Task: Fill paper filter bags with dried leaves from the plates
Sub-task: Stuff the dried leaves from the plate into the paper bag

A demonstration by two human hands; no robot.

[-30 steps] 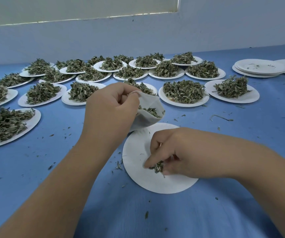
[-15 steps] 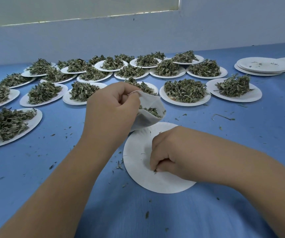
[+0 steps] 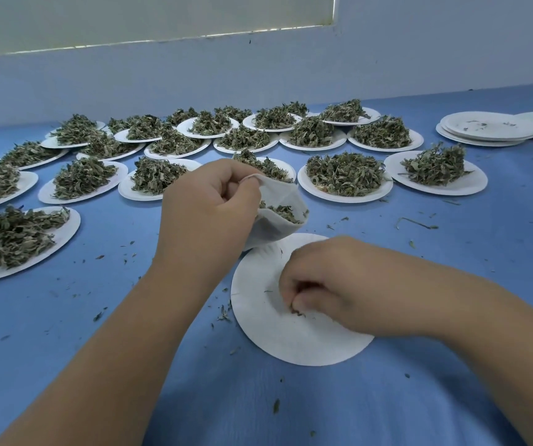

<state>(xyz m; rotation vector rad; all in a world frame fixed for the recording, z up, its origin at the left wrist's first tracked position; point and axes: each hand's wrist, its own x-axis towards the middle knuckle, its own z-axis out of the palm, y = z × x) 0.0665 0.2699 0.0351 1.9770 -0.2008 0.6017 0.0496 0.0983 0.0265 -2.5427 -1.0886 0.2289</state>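
Two sets of fingers, both curled. Right hand (image 3: 332, 284): fingertips bunched together, pinching a few dark leaf scraps (image 3: 298, 313) against the near plate (image 3: 291, 346), white, round, otherwise almost bare. Left hand (image 3: 207, 207): thumb and fingers gripping the upper edge of a white paper filter bag (image 3: 278, 225), mouth held open toward the right, bottom touching or just above the far rim of the near plate, cannot tell which. Inside the bag: a small heap of dried leaves (image 3: 283, 210), visible through the mouth. Forearms bare, entering from the lower edge. Beyond the hands: many heaped plates (image 3: 345, 196), white, each under a mound of the same leaves, in rows across the blue table (image 3: 467, 252) up to the pale wall (image 3: 291, 69). Far right: a stack of empty plates (image 3: 487, 127), a few crumbs on top. Loose leaf crumbs and one long stem (image 3: 416, 223) scattered over the table around the near plate.
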